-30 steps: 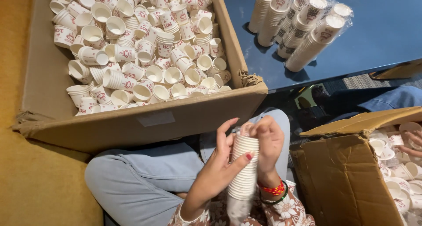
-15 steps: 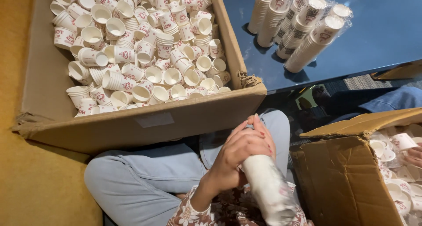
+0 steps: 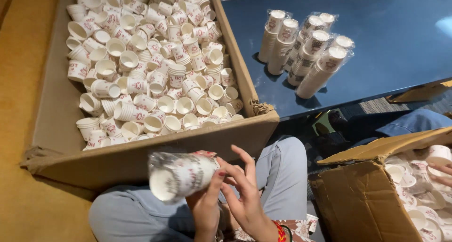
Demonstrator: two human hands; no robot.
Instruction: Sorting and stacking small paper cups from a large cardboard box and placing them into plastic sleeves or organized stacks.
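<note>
A stack of white paper cups in a clear plastic sleeve (image 3: 181, 176) lies tipped on its side above my lap, its open end facing left. My left hand (image 3: 206, 208) grips the stack from below, near its right end. My right hand (image 3: 245, 192), with a red bangle at the wrist, is just right of it. Its fingers are spread and its fingertips touch the end of the sleeve. Straight ahead stands a large cardboard box (image 3: 141, 150) filled with several loose white cups with red print (image 3: 150, 72).
On a blue table (image 3: 400, 49) at the upper right lie several sleeved cup stacks (image 3: 306, 49). A smaller cardboard box (image 3: 362, 199) with cups stands at the lower right, and another person's hand (image 3: 442, 169) reaches into it. My knees in light jeans (image 3: 282, 166) are below the big box.
The cup stack was upright between both hands a second ago. It has since been tipped over to the left and now lies sideways, with my right hand's fingers spread.
</note>
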